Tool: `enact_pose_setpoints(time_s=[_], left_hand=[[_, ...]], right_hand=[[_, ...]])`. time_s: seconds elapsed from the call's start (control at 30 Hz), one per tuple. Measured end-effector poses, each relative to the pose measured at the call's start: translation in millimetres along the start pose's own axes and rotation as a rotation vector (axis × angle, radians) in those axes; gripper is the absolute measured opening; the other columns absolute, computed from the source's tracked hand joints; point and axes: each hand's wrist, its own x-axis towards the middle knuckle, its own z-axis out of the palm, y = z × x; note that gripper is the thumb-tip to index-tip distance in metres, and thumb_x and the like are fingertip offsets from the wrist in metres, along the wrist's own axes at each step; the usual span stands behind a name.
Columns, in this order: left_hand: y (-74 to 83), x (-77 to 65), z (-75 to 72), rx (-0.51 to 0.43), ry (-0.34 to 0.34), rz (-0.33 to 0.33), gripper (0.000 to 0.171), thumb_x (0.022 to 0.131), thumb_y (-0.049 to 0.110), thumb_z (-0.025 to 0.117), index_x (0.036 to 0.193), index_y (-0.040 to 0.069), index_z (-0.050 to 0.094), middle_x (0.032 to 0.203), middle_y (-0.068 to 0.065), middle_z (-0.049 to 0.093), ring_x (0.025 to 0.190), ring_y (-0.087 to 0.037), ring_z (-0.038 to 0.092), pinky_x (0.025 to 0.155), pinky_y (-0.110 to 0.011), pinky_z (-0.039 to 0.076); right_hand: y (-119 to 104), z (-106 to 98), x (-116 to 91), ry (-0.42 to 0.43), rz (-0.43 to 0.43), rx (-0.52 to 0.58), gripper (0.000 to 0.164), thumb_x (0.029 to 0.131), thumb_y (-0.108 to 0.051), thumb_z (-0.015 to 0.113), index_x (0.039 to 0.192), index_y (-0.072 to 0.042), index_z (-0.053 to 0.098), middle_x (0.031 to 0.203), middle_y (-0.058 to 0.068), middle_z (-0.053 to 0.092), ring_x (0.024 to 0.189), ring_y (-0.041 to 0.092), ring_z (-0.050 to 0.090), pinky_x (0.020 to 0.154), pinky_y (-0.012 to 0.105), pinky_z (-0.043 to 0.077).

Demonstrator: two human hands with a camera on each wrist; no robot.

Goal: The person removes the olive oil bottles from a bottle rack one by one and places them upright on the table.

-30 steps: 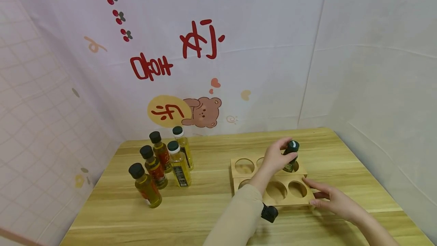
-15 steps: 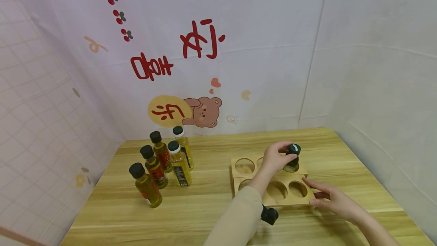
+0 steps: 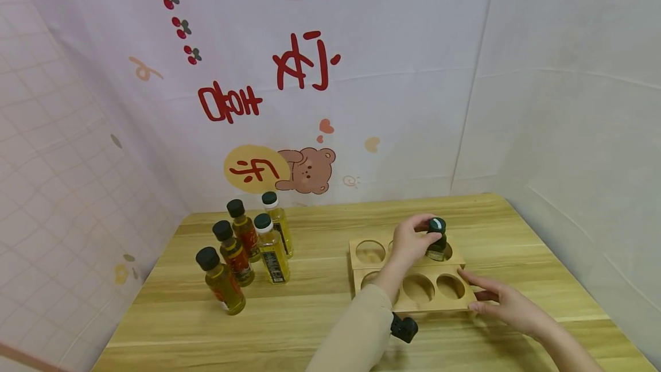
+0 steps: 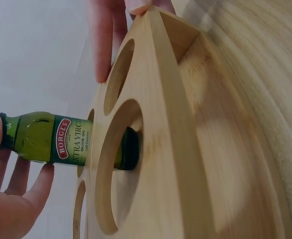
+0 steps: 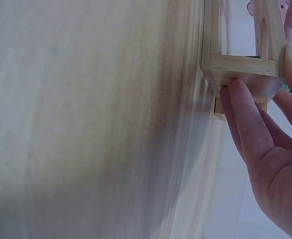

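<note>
My left hand (image 3: 410, 243) pinches a dark green olive oil bottle (image 3: 437, 245) near its cap. The bottle passes through the right hole in the back row of a wooden two-tier rack (image 3: 434, 302). In the left wrist view, the label of the olive oil bottle (image 4: 68, 142) reads Borges, and its base shows through a front-row hole. With thumb and fingers, my right hand (image 3: 508, 303) holds the rack's right end. Seen from the right wrist, fingers (image 5: 247, 117) press the end of the rack (image 5: 243, 64).
To the left stand several oil bottles: ones with black caps and red labels (image 3: 224, 286), and two with green caps (image 3: 273, 257). The wooden table (image 3: 299, 326) meets a printed cloth backdrop (image 3: 403, 119) behind. A black wrist camera (image 3: 404, 328) hangs beneath the left forearm.
The olive oil bottle dips slightly, then its cap shifts left along with the left hand. My right hand stays on the rack's end.
</note>
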Motion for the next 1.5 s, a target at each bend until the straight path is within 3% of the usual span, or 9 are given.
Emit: enact_pose_setpoints(time_s=[0.47,0.67,0.9,1.5], left_hand=[[11.0,6.2,-19.5,0.035,0.052,0.122,0.034,0.084,0.004,0.078,0.117,0.011,0.072,0.104,0.001,0.073,0.101,-0.01,0.066,0.09,-0.024,0.05],[24.2,6.4,-27.5,-0.025,0.043,0.137,0.033,0.086,-0.001,0.075,0.117,0.008,0.071,0.109,-0.002,0.071,0.103,-0.009,0.064,0.083,-0.019,0.053],[31.5,3.2,-37.5,-0.018,0.062,0.171,0.035,0.086,-0.001,0.075,0.119,0.007,0.07,0.112,-0.002,0.069,0.103,-0.01,0.064,0.081,-0.018,0.053],[22.2,-22.3,-76.3,0.004,0.072,0.142,0.035,0.088,0.0,0.073,0.122,0.007,0.068,0.112,-0.005,0.069,0.108,-0.019,0.064,0.085,-0.024,0.054]], right_hand=[[4.0,1.0,0.5,-0.003,-0.027,0.018,0.065,0.096,-0.015,0.066,0.151,0.002,0.035,0.147,0.037,0.034,0.107,0.002,0.056,0.079,0.022,0.052],[5.8,1.5,0.2,0.008,-0.042,0.007,0.065,0.095,-0.014,0.067,0.15,0.002,0.036,0.145,0.038,0.035,0.106,0.001,0.057,0.079,0.022,0.052],[4.8,1.8,0.1,0.01,-0.026,-0.002,0.065,0.095,-0.016,0.067,0.15,0.002,0.037,0.145,0.037,0.036,0.106,0.002,0.057,0.079,0.022,0.052],[6.0,3.3,-1.4,0.044,-0.063,-0.05,0.066,0.094,-0.016,0.068,0.151,-0.003,0.038,0.143,0.037,0.038,0.106,0.002,0.058,0.078,0.023,0.052]])
